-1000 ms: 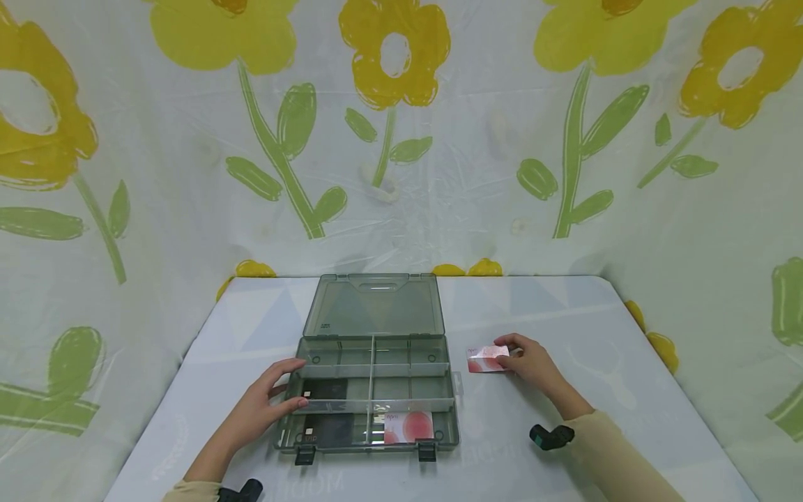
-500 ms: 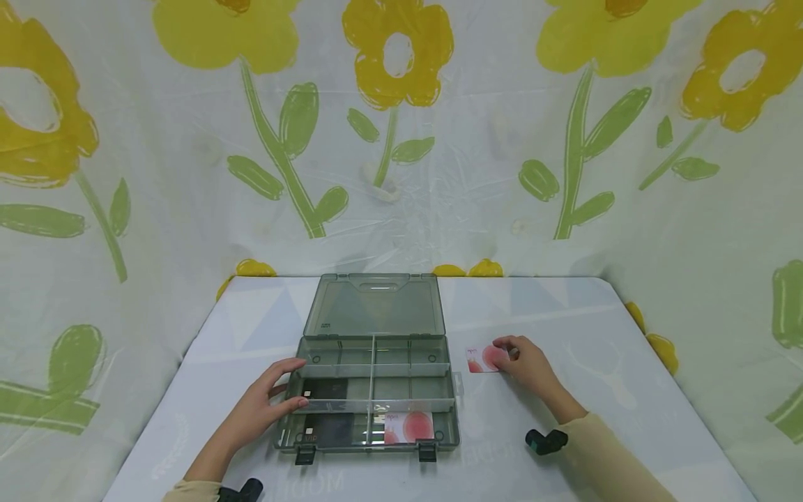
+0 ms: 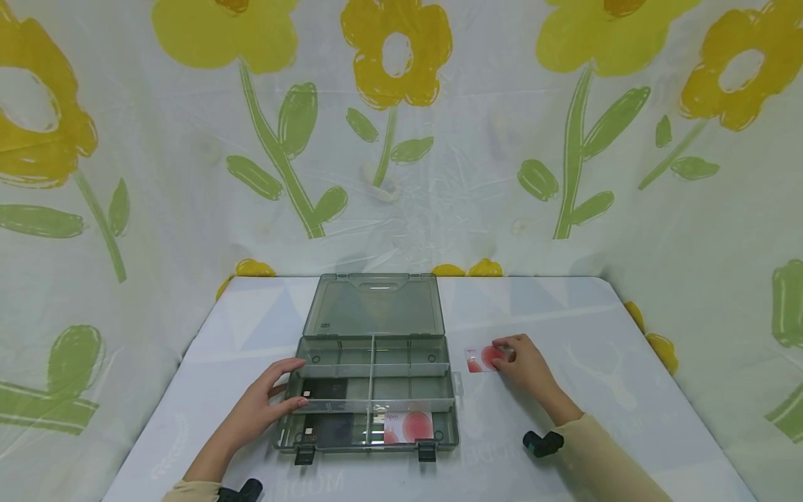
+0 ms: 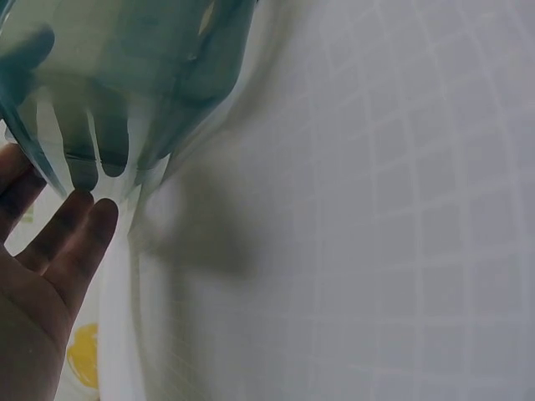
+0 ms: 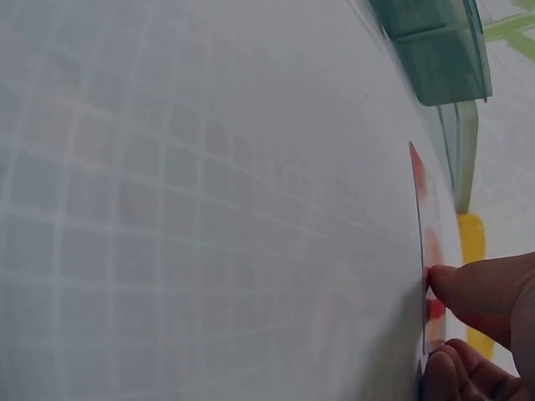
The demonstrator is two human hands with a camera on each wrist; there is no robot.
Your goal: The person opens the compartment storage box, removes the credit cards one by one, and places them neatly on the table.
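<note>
A smoky grey transparent divider box [image 3: 410,387] stands on the table with its lid [image 3: 374,304] swung back. My left hand [image 3: 257,404] rests on its left side, index finger and thumb at the rim; in the left wrist view the fingers [image 4: 84,242] touch the outer wall. To the right of the box, my right hand [image 3: 530,366] pinches one end of a pink-and-white card [image 3: 475,360] printed with red circles. The right wrist view shows the thumb on the face of that card [image 5: 420,188]; whether it touches the table I cannot tell.
A similar pink card [image 3: 408,427] lies in the box's front right compartment. Dark cards [image 3: 326,429] lie in the left front and left middle ones. Two black latches [image 3: 426,452] hang at the front. A flowered curtain [image 3: 464,174] surrounds the white table [image 3: 546,300].
My right hand has shifted slightly left with the card. Glare has left the card's face and its circles show clearly. The left hand and the box have stayed put.
</note>
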